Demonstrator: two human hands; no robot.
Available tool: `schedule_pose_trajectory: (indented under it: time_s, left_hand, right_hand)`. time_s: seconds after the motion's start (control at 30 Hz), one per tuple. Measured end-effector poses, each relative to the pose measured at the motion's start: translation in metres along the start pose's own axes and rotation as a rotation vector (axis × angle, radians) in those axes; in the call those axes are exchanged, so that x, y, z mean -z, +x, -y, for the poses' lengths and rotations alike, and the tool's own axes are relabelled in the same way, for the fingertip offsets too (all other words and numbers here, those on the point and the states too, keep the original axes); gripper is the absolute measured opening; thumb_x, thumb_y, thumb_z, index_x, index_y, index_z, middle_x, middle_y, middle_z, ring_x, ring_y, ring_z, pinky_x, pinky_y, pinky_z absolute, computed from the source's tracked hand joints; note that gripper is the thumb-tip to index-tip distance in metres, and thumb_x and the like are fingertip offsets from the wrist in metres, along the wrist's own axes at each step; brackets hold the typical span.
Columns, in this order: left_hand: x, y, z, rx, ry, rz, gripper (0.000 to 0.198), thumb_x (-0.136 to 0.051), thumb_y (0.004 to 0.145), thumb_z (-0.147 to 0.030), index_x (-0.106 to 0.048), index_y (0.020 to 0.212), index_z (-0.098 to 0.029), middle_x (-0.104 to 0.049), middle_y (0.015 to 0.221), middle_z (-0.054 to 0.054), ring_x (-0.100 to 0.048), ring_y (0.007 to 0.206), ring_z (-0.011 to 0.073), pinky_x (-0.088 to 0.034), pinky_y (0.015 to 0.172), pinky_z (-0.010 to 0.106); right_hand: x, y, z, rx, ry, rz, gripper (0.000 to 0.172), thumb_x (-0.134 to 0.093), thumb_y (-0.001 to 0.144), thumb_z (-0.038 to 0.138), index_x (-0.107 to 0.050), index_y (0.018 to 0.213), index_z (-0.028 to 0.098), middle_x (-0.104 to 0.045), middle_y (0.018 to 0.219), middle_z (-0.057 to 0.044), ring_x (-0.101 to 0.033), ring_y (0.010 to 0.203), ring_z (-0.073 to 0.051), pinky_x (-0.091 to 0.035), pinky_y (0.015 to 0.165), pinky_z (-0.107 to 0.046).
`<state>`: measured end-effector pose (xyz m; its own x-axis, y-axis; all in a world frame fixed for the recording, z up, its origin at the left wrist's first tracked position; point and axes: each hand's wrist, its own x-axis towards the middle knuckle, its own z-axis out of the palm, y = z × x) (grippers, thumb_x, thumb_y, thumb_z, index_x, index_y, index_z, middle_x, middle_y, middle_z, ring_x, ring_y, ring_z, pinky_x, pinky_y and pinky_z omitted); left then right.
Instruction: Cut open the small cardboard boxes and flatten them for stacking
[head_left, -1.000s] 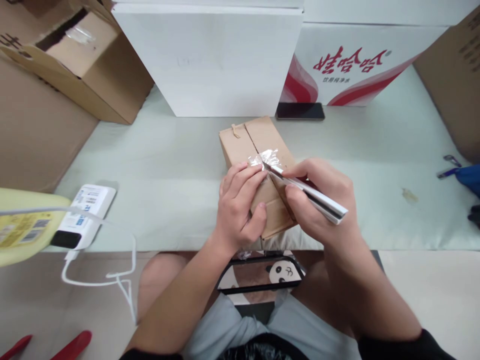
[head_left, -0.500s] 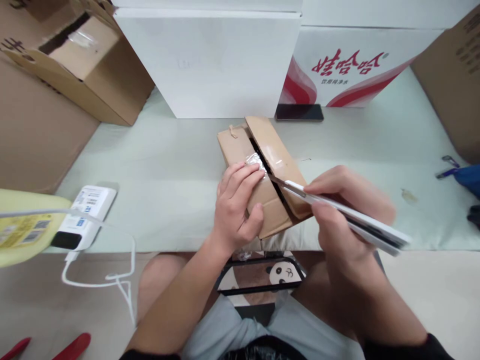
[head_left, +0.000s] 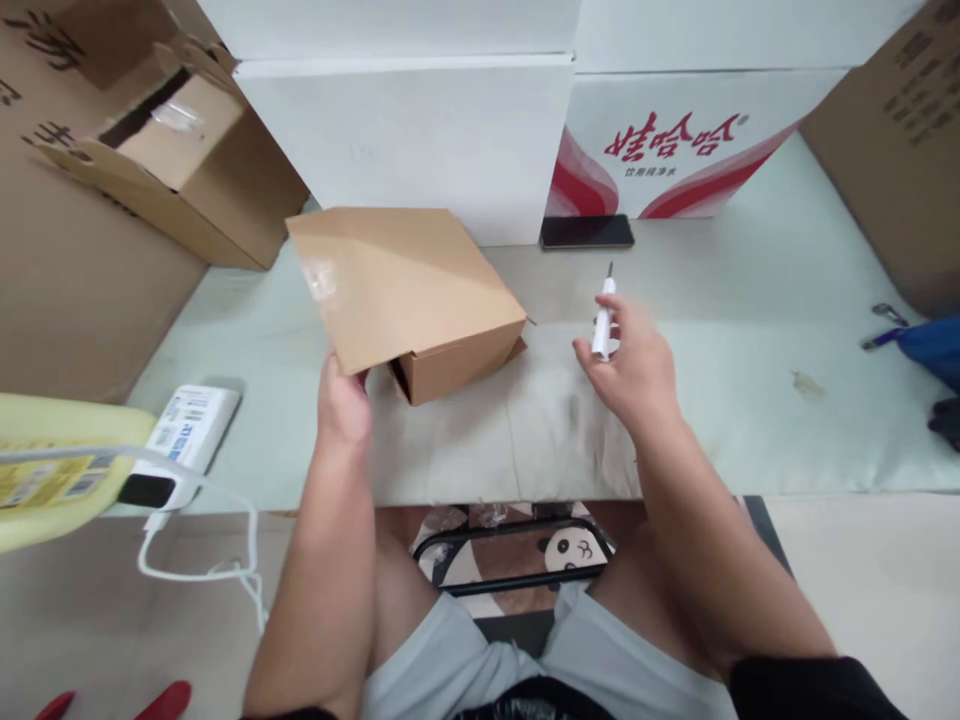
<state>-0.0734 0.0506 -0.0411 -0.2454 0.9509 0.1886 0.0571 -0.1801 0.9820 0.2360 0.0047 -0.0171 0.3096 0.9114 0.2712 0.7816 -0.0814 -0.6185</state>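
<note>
The left hand (head_left: pixel 343 400) now clasps the near corner of the cardboard box (head_left: pixel 405 285), swung left and tipped up above its fingers, while the right hand (head_left: pixel 630 365), withdrawn rightward, pinches the white knife (head_left: pixel 602 322) upright, clear of the box.

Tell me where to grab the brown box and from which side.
Probably its left and right edges, from the near side: the box is tipped with its broad face up, a white carton stands close behind, and its near end looks open. The left hand holds its near left corner; the right hand holds a cutter.
</note>
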Motion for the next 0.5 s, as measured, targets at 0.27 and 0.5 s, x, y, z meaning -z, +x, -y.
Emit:
schedule_pose_trajectory:
  time_s: [0.27, 0.5]
  left_hand:
    - [-0.02, -0.007, -0.018, 0.227, -0.45, -0.217, 0.025, -0.059, 0.075, -0.046, -0.054, 0.07, -0.022, -0.061, 0.066, 0.001, -0.062, 0.074, 0.019, -0.052, 0.066, 0.028]
    - [-0.037, -0.017, -0.034, 0.105, -0.457, -0.246, 0.036, -0.065, 0.068, -0.056, -0.064, 0.076, -0.021, -0.076, 0.085, 0.007, -0.069, 0.106, 0.0297, -0.055, 0.091, 0.037]
  right_hand:
    - [-0.014, -0.006, -0.002, -0.074, -0.17, 0.332, 0.062, -0.067, 0.083, 0.042, -0.064, 0.14, 0.019, -0.059, 0.141, -0.021, -0.061, 0.128, -0.041, -0.052, 0.104, -0.059]
    - [-0.011, -0.005, 0.0, 0.258, 0.283, 0.479, 0.035, -0.061, 0.091, 0.05, -0.08, 0.11, 0.027, -0.066, 0.135, -0.011, -0.061, 0.13, -0.032, -0.047, 0.114, -0.053]
